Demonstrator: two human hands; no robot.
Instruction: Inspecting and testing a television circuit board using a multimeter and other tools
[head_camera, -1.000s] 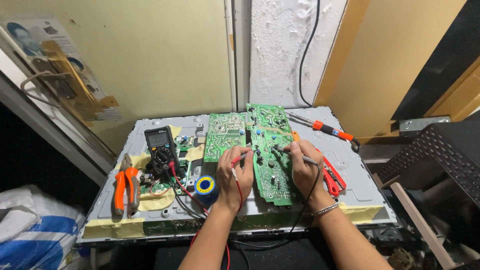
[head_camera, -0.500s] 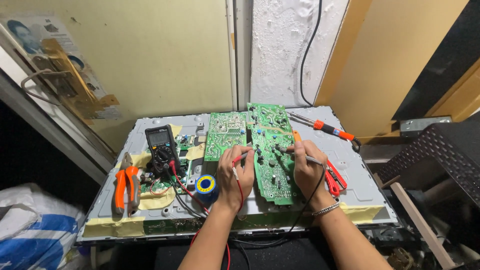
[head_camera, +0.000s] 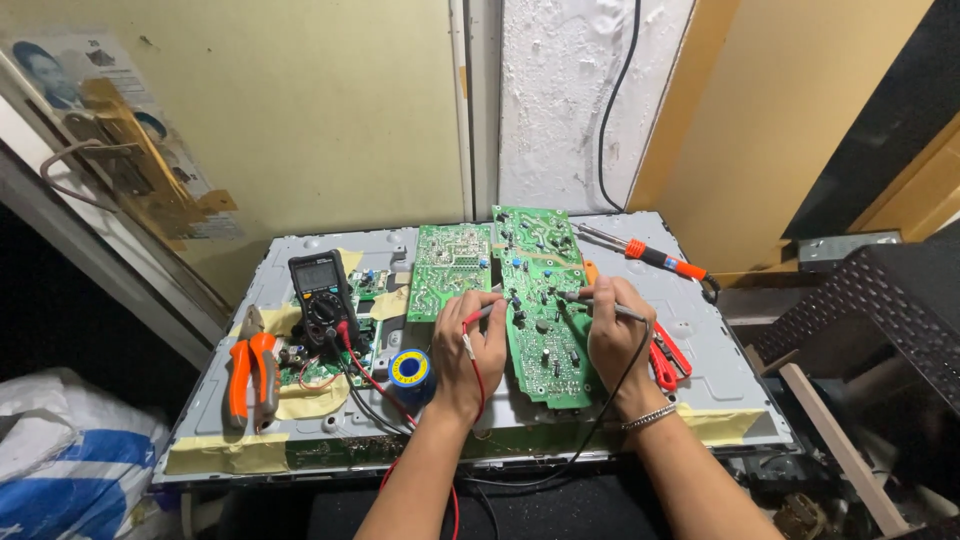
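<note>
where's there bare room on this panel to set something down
Bare metal shows at the right edge of the panel, between the soldering iron and red cutters. The left half is crowded: meter, orange pliers, solder spool.

Circuit board (head_camera: 540, 300): green, semi-gloss laminate w/ dull solder dots. Panel (head_camera: 700, 400) under it: matt grey sheet metal, paper masking tape (head_camera: 225, 455) along the edge. Multimeter (head_camera: 320, 290): matt black plastic, prob. rubbery casing. Pliers (head_camera: 250, 365): orange plastic grips, slightly shiny. Wall (head_camera: 560, 100): rough, flaking white paint. Bracelet (head_camera: 645, 420): shiny metal.
</note>
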